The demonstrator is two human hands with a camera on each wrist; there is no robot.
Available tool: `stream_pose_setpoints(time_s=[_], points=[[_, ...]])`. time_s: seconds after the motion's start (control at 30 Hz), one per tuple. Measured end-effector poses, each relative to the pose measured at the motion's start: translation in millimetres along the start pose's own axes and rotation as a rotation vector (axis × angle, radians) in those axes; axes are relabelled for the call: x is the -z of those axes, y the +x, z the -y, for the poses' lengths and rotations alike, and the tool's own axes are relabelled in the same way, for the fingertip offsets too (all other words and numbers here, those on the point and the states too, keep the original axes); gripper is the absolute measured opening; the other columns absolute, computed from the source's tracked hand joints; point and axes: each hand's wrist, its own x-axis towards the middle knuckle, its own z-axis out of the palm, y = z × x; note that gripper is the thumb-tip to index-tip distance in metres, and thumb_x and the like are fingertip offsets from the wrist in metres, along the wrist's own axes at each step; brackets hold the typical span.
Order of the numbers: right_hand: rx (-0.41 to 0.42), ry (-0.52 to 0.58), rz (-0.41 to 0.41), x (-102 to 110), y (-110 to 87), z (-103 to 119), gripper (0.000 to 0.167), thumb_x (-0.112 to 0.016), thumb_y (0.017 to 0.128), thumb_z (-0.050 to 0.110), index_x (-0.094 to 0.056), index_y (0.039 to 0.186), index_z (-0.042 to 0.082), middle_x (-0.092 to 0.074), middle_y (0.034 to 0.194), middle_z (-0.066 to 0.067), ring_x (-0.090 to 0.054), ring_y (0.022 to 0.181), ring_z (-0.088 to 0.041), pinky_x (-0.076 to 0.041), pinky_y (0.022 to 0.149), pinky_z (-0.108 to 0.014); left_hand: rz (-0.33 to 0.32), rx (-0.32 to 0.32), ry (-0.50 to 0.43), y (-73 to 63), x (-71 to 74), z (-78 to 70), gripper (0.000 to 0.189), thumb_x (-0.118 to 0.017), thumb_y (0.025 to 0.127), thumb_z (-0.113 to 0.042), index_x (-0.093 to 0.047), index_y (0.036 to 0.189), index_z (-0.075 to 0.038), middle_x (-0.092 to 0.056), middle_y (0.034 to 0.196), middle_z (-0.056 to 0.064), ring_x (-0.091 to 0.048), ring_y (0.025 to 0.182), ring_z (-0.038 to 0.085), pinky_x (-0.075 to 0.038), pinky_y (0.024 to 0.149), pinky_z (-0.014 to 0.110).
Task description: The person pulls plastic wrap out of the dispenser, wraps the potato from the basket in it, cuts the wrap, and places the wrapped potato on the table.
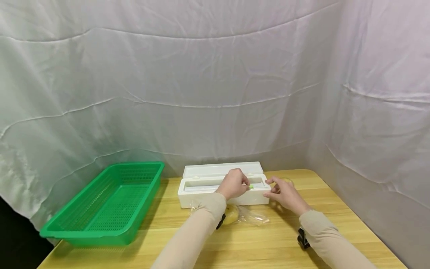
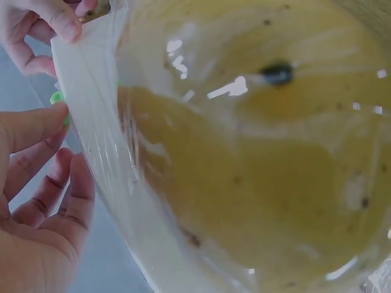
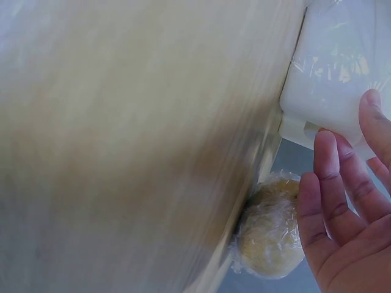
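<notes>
A white cling film dispenser (image 1: 223, 198) stands on the table with its lid (image 1: 221, 170) raised at the back. My left hand (image 1: 234, 184) reaches over its front edge. Its fingertips pinch a small green slider (image 2: 57, 97) on that edge. At the dispenser's right end, my right hand (image 1: 284, 193) grips the corner, thumb on the front face. Under my left wrist lies a yellow, brown-speckled round fruit (image 2: 244, 159) beneath clear film (image 1: 252, 216), which trails right along the dispenser's front. A second yellow round piece (image 3: 272, 229), wrapped in crinkled film, sits beyond my right hand.
A green perforated plastic basket (image 1: 125, 228) stands on the left of the wooden table (image 1: 262, 246). Grey cloth (image 1: 215, 130) hangs close behind the table and along its right side.
</notes>
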Motion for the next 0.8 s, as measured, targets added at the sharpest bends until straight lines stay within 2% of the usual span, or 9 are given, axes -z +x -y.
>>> stream_pose_setpoints(time_s=[0.07, 0.3, 0.5, 0.57, 0.67, 0.8], points=[[0.002, 0.002, 0.003, 0.1, -0.3, 0.3, 0.039, -0.085, 0.093, 0.022, -0.069, 0.124, 0.006, -0.079, 0.089, -0.006, -0.070, 0.086, -0.024, -0.022, 0.118, -0.073, 0.000, 0.008, 0.002, -1.5, 1.0, -0.1, 0.004, -0.084, 0.092, -0.015, -0.088, 0.090, -0.013, -0.079, 0.089, -0.004, -0.055, 0.075, 0.005, -0.048, 0.070, 0.021], [-0.006, -0.003, 0.002, 1.1, -1.3, 0.8, 0.040, -0.086, 0.092, 0.024, -0.069, 0.124, 0.006, -0.079, 0.089, -0.006, -0.067, 0.090, -0.026, -0.028, 0.114, -0.070, -0.003, 0.019, 0.012, -5.7, 4.6, 3.3, 0.005, -0.085, 0.091, -0.017, -0.088, 0.094, -0.015, -0.081, 0.095, -0.005, -0.058, 0.079, 0.005, -0.050, 0.074, 0.022], [0.015, -0.003, 0.004, -2.0, 0.5, 1.8, 0.039, -0.086, 0.092, 0.023, -0.069, 0.123, 0.006, -0.079, 0.088, -0.004, -0.069, 0.086, -0.023, -0.026, 0.116, -0.070, -0.013, 0.020, 0.002, -13.0, 10.6, 11.5, 0.005, -0.086, 0.091, -0.017, -0.088, 0.094, -0.015, -0.079, 0.098, -0.002, -0.064, 0.087, 0.009, -0.055, 0.079, 0.025], [0.014, -0.005, 0.006, -2.6, 0.6, 1.7, 0.040, -0.086, 0.093, 0.024, -0.069, 0.124, 0.006, -0.078, 0.088, -0.004, -0.068, 0.087, -0.023, -0.031, 0.114, -0.068, -0.014, 0.021, -0.004, -15.6, 13.3, 16.2, 0.005, -0.086, 0.090, -0.016, -0.088, 0.094, -0.014, -0.079, 0.099, -0.001, -0.063, 0.087, 0.009, -0.055, 0.079, 0.026], [-0.001, -0.008, 0.008, -2.3, -0.4, 0.8, 0.040, -0.085, 0.094, 0.025, -0.068, 0.125, 0.007, -0.077, 0.090, -0.002, -0.065, 0.094, -0.026, -0.043, 0.103, -0.063, -0.018, 0.022, -0.016, -19.6, 18.7, 26.0, 0.005, -0.086, 0.089, -0.014, -0.088, 0.094, -0.013, -0.079, 0.098, 0.001, -0.060, 0.083, 0.008, -0.054, 0.078, 0.025], [-0.005, -0.012, 0.002, -0.3, -2.2, -2.0, 0.041, -0.085, 0.094, 0.026, -0.068, 0.126, 0.007, -0.077, 0.091, -0.003, -0.063, 0.099, -0.028, -0.046, 0.099, -0.062, -0.026, 0.024, -0.030, -26.7, 28.1, 41.7, 0.005, -0.086, 0.088, -0.013, -0.087, 0.093, -0.011, -0.079, 0.096, 0.002, -0.056, 0.081, 0.008, -0.052, 0.078, 0.027]])
